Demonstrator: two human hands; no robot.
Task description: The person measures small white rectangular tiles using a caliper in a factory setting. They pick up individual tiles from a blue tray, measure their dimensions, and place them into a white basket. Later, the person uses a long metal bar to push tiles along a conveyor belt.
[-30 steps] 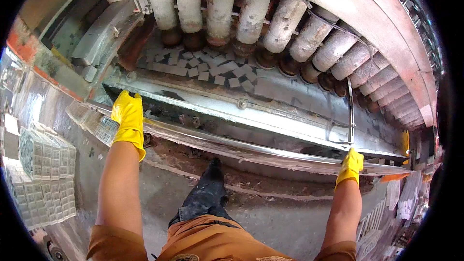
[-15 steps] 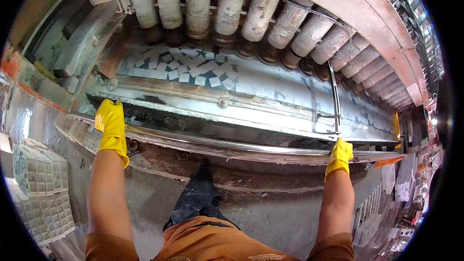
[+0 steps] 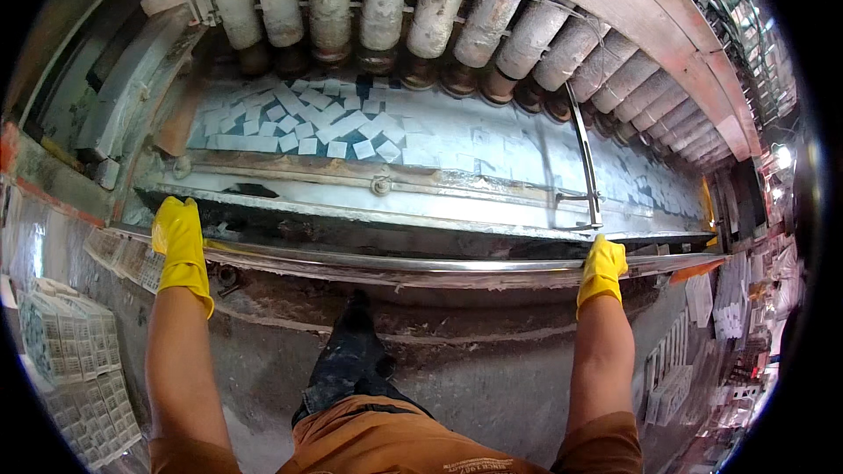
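Observation:
My left hand (image 3: 180, 241), in a yellow rubber glove, is closed over the left end of a shiny metal rail (image 3: 395, 262) along the front of a large machine. The thumb and fingertips are partly hidden behind the glove's back. My right hand (image 3: 602, 265), gloved the same way, is curled in a fist on the rail's right part. Just beyond it lies the end of a thin metal bracket (image 3: 587, 158), with a crossbar near its tip. Behind the rail runs a wet pale ledge (image 3: 351, 206) with a round knob (image 3: 380, 185).
Pale rectangular and square pieces (image 3: 299, 127) lie scattered on the machine's wet bed (image 3: 474, 145). A row of thick grey cylinders (image 3: 382, 4) hangs over the bed. Slotted pale blocks (image 3: 70, 333) are stacked at left. More pale slabs (image 3: 672, 395) lie at right.
The whole view has shifted, so the machine appears slightly left. Both hands stay on the rail, with no clear movement against it.

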